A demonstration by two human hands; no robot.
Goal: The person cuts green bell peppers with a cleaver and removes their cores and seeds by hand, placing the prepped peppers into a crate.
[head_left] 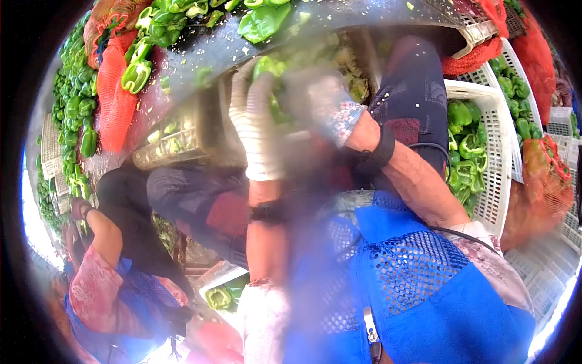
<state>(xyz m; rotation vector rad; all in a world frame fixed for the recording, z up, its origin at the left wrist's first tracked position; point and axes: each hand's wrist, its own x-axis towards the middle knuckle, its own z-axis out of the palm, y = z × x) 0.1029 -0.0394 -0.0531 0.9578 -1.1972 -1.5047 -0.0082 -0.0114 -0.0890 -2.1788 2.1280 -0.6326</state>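
My left hand (256,124), in a white ribbed glove, is raised at the middle of the view with its fingers around a green bell pepper (271,68). Part of the pepper is hidden behind the fingers, and its lower part is blurred. Close beside it is my right hand (330,100), in a glove with a flowered cuff. Motion smears its fingers, so I cannot make out what they hold. Beyond both hands, the dark work surface (206,60) carries a cut green pepper piece (265,23) and scattered pale seeds.
At right stands a white crate (500,151) of green peppers. A crate (167,145) with pepper scraps is left of my hands. Red mesh bags (115,91) lie along the left. Another person in a pink sleeve (97,282) sits at lower left.
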